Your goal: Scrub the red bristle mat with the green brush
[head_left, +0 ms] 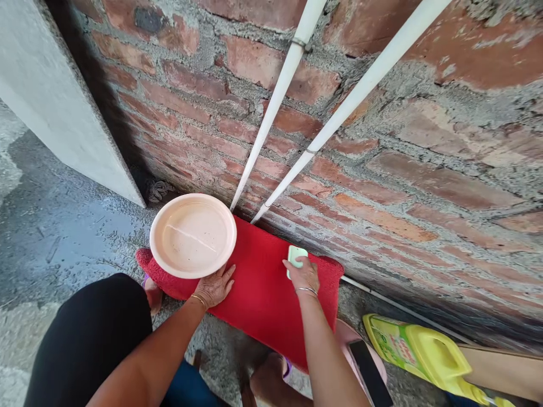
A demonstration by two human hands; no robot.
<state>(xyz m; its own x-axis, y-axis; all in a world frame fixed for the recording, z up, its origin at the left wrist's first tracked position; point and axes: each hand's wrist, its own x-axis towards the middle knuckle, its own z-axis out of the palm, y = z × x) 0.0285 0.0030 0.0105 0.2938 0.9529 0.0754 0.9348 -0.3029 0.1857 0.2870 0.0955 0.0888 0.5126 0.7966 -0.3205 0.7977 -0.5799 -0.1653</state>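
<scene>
Right grip [302, 269] pinched pale-green block [297, 252] near right end of red cloth [258, 282] | left grip [215, 287] lay spread beside basin [193, 234] | step: apparently rubbing | next: seemingly needed cloth steadied

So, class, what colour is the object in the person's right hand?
The object is pale mint green, seen in the head view.

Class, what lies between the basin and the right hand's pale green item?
The head view shows bare red cloth between the basin and green item; the left hand lies just beside the basin.
</scene>
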